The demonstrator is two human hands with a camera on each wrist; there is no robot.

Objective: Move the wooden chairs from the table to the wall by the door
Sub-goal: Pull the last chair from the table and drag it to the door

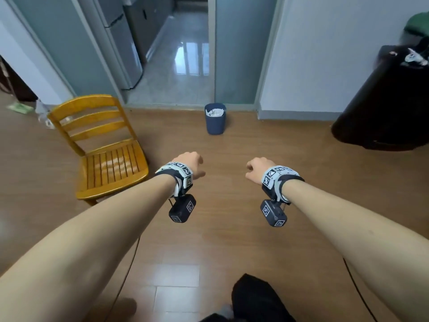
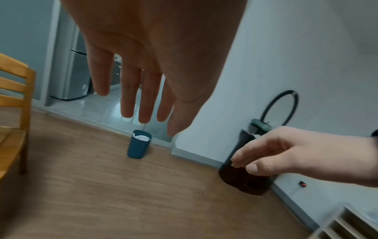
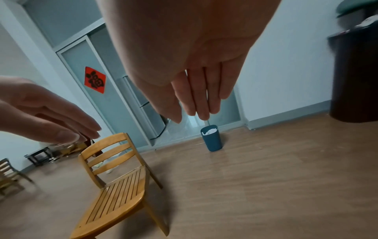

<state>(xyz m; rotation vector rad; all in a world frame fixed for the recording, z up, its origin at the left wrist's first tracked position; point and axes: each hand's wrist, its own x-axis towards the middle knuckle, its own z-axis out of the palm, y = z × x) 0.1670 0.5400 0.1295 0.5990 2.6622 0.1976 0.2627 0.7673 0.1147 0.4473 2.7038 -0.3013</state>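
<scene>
At the far left of the right wrist view I see a small dark chair (image 3: 9,171) and a low black stand (image 3: 40,156) near the wall, both blurred; I cannot tell more about them. Closer to me stands the wooden chair (image 1: 104,145) on the brown floor (image 1: 232,228), upright on its legs, with its slatted back toward the sliding glass door (image 3: 96,90) and its seat facing me; it is to the left of the doorway and not touching my hands. On the door I see a red square sticker (image 3: 95,80); behind the open part stands a grey refrigerator (image 1: 123,43) on a shiny pale floor.

My left hand (image 1: 189,165) hangs in the air to the right of the chair seat, well apart from it; its fingers (image 2: 131,97) are straight and slightly spread, and it holds nothing. In the middle, just in front of the door track, stands a dark blue bin (image 1: 215,119) with white paper inside.

My right hand (image 1: 258,169) is beside the left one, at the same height, with free space between them; in its own wrist view the fingers (image 3: 202,97) lie extended and close together, in the left wrist view they look loosely bent; it also holds nothing.

At the right, against the white wall (image 1: 336,54), stands a tall dark object (image 1: 383,101) with something green (image 1: 417,24) on top; I cannot tell what it is.
</scene>
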